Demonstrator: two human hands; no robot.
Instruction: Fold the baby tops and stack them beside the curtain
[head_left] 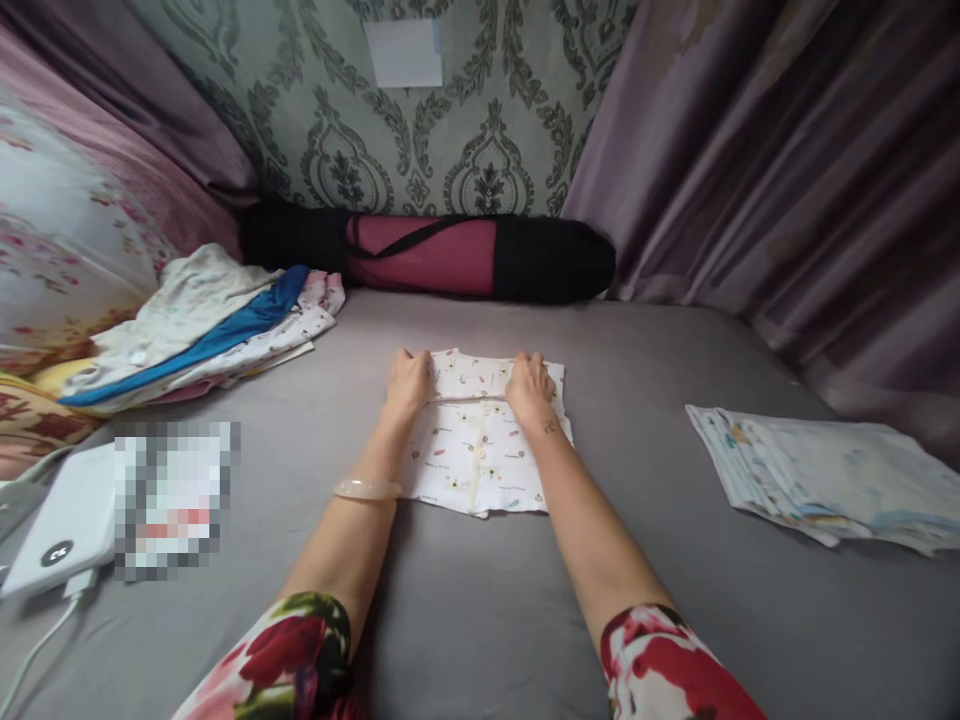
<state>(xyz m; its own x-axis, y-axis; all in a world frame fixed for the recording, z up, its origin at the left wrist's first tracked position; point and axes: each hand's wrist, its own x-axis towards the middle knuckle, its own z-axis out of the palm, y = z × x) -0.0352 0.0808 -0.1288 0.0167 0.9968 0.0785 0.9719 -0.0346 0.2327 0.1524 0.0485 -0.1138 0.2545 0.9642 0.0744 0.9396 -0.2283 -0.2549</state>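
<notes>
A small white baby shirt with a tiny print and a pale button strip down its front lies flat on the grey sheet. Its far part is folded over toward me, making a band across the top. My left hand is closed on the left end of that band, the wrist wearing a pale bangle. At the right end, my right hand grips the cloth with curled fingers. The fingertips of both hands are partly hidden.
Folded pale clothes lie at the right. A loose clothes pile is at the left, near a white power bank with a cable and a blurred-out item. Along the wall rests a black-and-red rolled bag. Curtains hang on both sides.
</notes>
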